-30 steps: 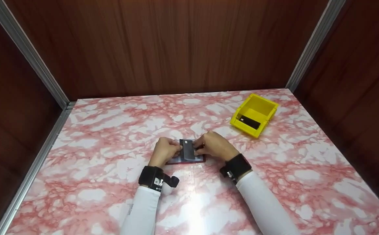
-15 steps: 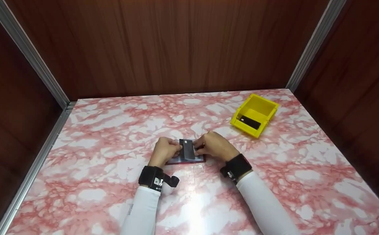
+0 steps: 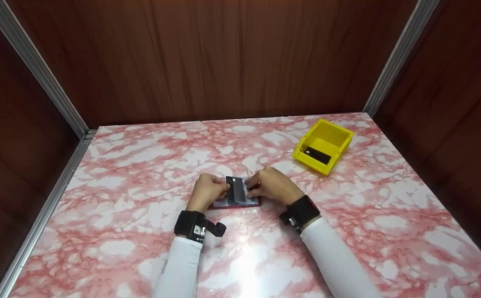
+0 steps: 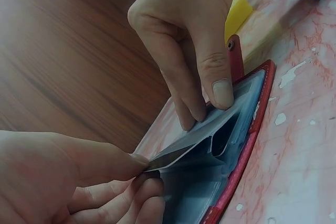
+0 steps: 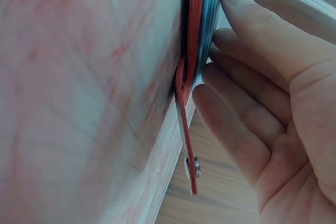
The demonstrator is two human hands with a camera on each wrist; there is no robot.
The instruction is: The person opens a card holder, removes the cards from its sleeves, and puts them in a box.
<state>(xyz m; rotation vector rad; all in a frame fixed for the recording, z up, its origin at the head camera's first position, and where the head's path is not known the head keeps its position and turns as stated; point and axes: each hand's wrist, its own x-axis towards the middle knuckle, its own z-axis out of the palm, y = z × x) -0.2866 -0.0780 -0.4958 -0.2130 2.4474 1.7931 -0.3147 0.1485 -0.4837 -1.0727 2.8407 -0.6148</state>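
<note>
An open card holder with a red cover and clear plastic sleeves lies on the table. My left hand pinches the near edge of a dark bank card between thumb and fingers. In the left wrist view, the card slants up from the holder, its far part covered by a clear sleeve. Thumb and fingers of my right hand pinch that sleeve's opposite side. A red strap with a metal snap sticks out beside the right hand in the right wrist view.
A yellow bin stands at the table's back right, with another dark card inside. Brown wood-grain panels with metal corner posts enclose the back and sides. The table has a red and white marbled top.
My left hand has shifted slightly left, and the card's top has moved left with it. The right hand stays in nearly the same place on the sleeve.
</note>
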